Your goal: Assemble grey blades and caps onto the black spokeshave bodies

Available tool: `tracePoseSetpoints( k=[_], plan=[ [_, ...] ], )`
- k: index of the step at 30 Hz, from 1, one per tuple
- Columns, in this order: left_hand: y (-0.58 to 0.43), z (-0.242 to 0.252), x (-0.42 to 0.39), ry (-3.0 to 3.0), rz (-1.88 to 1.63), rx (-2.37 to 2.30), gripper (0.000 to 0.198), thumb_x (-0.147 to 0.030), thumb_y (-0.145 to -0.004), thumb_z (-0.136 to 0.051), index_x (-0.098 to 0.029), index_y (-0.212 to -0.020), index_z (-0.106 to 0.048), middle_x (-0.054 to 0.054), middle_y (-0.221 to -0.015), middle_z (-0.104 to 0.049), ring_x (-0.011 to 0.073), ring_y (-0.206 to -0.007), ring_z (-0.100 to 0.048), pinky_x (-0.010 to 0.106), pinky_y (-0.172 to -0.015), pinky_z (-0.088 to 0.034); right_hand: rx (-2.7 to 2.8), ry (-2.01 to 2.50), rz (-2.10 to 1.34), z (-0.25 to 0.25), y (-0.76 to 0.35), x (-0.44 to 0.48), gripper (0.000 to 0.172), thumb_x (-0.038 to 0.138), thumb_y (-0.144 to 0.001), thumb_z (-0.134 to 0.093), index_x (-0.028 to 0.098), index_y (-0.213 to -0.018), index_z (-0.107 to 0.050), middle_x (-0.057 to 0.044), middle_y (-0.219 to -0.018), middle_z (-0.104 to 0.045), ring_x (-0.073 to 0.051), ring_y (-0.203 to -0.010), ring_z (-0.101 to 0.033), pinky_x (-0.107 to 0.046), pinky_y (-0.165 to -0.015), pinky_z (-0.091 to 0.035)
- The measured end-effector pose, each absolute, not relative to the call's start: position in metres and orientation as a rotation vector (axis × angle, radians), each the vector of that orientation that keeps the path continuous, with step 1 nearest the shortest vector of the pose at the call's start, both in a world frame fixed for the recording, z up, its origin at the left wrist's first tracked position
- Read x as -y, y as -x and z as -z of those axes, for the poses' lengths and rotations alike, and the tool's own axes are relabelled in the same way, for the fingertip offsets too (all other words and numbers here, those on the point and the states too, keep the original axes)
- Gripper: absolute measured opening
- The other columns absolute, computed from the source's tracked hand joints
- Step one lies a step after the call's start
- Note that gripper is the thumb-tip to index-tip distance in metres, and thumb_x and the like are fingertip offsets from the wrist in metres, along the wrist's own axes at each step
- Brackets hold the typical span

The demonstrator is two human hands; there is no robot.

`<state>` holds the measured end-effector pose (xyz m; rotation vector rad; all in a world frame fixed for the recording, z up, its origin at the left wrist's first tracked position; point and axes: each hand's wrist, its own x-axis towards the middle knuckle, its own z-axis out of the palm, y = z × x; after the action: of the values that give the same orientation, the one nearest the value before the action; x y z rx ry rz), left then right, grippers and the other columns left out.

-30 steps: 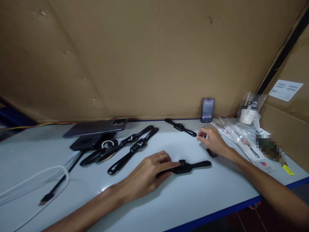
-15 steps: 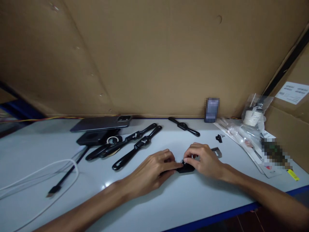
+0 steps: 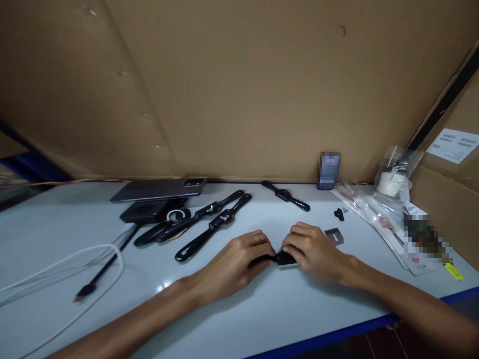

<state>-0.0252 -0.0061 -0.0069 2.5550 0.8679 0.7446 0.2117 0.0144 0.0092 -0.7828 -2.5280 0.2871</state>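
Between my two hands is a black spokeshave (image 3: 286, 258), held low over the table, with a pale metal edge along its near side. My left hand (image 3: 249, 257) is closed round its left handle. At the other end, the fingers of my right hand (image 3: 316, 252) are closed on the body and cover the right handle. A flat grey blade (image 3: 334, 236) with a slot lies just behind my right hand. Farther back are a small black lever cap (image 3: 339, 214) and some tiny screws (image 3: 345, 210).
Left of my hands lie several black spokeshaves (image 3: 211, 229); another (image 3: 286, 195) is near the cardboard wall (image 3: 239, 89). A phone (image 3: 160, 190) rests on a black stand (image 3: 144, 212), by a white cable (image 3: 120, 259). A second phone (image 3: 329, 171) and plastic packages (image 3: 374, 209) are at right.
The spokeshave has been tipped so that a pale edge now faces me. My right fingers have gone from a pinch at its middle to a grip on its right side.
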Motion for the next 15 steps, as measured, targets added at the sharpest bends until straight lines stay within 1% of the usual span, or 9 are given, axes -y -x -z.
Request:
tracePoseSetpoints(
  k=[2,5,6,8,10,11,13,15],
  plan=[
    [0.025,0.008,0.006,-2.565,-0.750,-0.860,0.014,-0.011,-0.101,-0.059,-0.019,-0.103,-0.069,0.004,-0.096,-0.069,0.0206,-0.089,-0.062,0.031,-0.076,-0.050,2.423,0.884,-0.467,-0.009,-0.208,-0.014,0.015,0.006,-0.092,-0.064,0.016,-0.086,-0.073,-0.004,-0.081,-0.070,-0.017,-0.076,-0.059,-0.030,-0.074,-0.047],
    [0.025,0.008,0.006,-2.578,-0.755,-0.855,0.013,-0.012,-0.101,-0.059,-0.019,-0.102,-0.070,0.004,-0.095,-0.069,0.0206,-0.088,-0.062,0.031,-0.075,-0.049,2.247,1.065,-0.768,-0.009,-0.202,-0.014,0.017,0.001,-0.083,-0.066,0.017,-0.079,-0.072,0.003,-0.066,-0.064,-0.011,-0.060,-0.052,-0.026,-0.063,-0.043],
    [0.025,0.008,0.006,-2.579,-0.757,-0.855,0.013,-0.012,-0.101,-0.059,-0.019,-0.102,-0.070,0.004,-0.095,-0.069,0.0204,-0.088,-0.062,0.031,-0.074,-0.049,2.205,1.105,-0.846,-0.010,-0.202,-0.015,0.017,0.001,-0.082,-0.067,0.017,-0.078,-0.072,0.004,-0.063,-0.061,-0.010,-0.057,-0.050,-0.025,-0.060,-0.041],
    [0.025,0.007,0.006,-2.582,-0.754,-0.851,0.013,-0.012,-0.101,-0.059,-0.020,-0.102,-0.069,0.004,-0.095,-0.069,0.0203,-0.088,-0.062,0.031,-0.074,-0.049,2.163,1.136,-0.931,-0.012,-0.203,-0.018,0.013,0.005,-0.083,-0.070,0.016,-0.078,-0.075,0.004,-0.060,-0.061,-0.010,-0.055,-0.049,-0.024,-0.058,-0.040],
    [0.025,0.006,0.006,-2.587,-0.744,-0.846,0.014,-0.012,-0.101,-0.058,-0.020,-0.104,-0.070,0.004,-0.096,-0.069,0.0204,-0.089,-0.062,0.031,-0.075,-0.049,2.172,1.126,-0.946,-0.016,-0.207,-0.022,0.008,0.012,-0.086,-0.073,0.016,-0.085,-0.080,0.003,-0.063,-0.064,-0.010,-0.057,-0.052,-0.025,-0.059,-0.040],
    [0.025,0.006,0.006,-2.590,-0.740,-0.847,0.014,-0.012,-0.102,-0.058,-0.020,-0.105,-0.070,0.004,-0.096,-0.069,0.0205,-0.089,-0.062,0.031,-0.075,-0.050,2.189,1.111,-0.941,-0.018,-0.211,-0.024,0.009,0.014,-0.087,-0.074,0.016,-0.091,-0.081,0.002,-0.065,-0.066,-0.011,-0.059,-0.053,-0.025,-0.060,-0.041],
    [0.025,0.005,0.006,-2.596,-0.733,-0.851,0.015,-0.013,-0.102,-0.058,-0.020,-0.105,-0.070,0.004,-0.096,-0.069,0.0206,-0.089,-0.062,0.031,-0.074,-0.050,2.237,1.068,-0.931,-0.021,-0.217,-0.028,0.017,0.017,-0.086,-0.076,0.017,-0.102,-0.083,0.000,-0.073,-0.069,-0.012,-0.063,-0.056,-0.025,-0.061,-0.043],
    [0.025,0.005,0.006,-2.597,-0.731,-0.851,0.015,-0.014,-0.102,-0.057,-0.020,-0.105,-0.070,0.004,-0.096,-0.069,0.0205,-0.089,-0.062,0.031,-0.074,-0.050,2.293,1.015,-0.928,-0.022,-0.223,-0.031,0.018,0.016,-0.085,-0.079,0.018,-0.102,-0.083,-0.002,-0.080,-0.071,-0.012,-0.067,-0.058,-0.026,-0.064,-0.044]
  ],
)
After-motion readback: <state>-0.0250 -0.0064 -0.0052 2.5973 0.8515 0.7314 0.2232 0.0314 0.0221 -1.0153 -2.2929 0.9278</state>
